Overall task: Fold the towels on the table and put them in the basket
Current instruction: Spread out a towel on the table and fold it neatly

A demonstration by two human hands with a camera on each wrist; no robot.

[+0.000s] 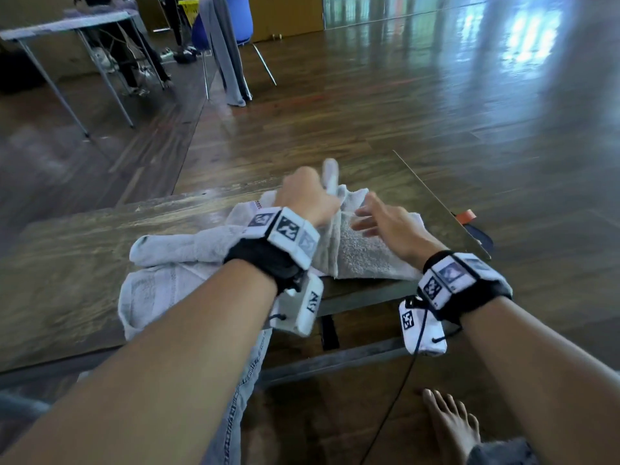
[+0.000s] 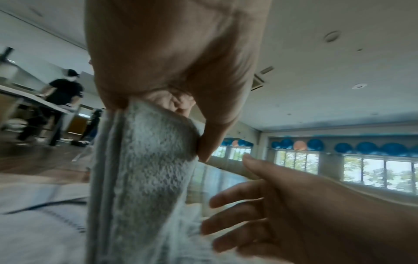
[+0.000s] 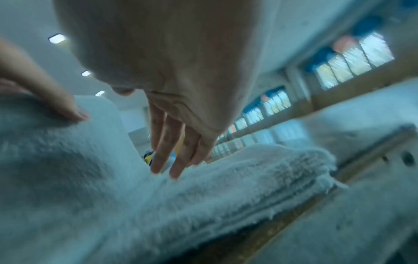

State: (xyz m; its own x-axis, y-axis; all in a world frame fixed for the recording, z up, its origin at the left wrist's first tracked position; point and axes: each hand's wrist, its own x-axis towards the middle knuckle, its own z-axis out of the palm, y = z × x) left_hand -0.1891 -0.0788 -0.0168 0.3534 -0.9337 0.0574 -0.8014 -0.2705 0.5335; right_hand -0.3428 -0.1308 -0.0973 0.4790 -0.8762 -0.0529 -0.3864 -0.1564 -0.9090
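A white towel [image 1: 365, 253] lies partly folded at the right end of the low wooden table [image 1: 67, 263]. My left hand [image 1: 312, 189] pinches a folded edge of it and holds that edge up off the table; the left wrist view shows thumb and fingers closed on the towel [image 2: 147, 160]. My right hand [image 1: 364, 213] is spread open over the flat part, its fingertips [image 3: 172, 169] down at the towel's pile [image 3: 237, 178]. A second white towel [image 1: 161, 273] lies crumpled at the left under my left forearm. No basket shows in any view.
An orange and dark blue object [image 1: 469, 219] sits just past the table's right edge. My bare foot [image 1: 449, 427] and a black cable [image 1: 402, 380] are below the near edge. A folding table [image 1: 67, 25] and a cloth-draped chair [image 1: 224, 52] stand far back on the wooden floor.
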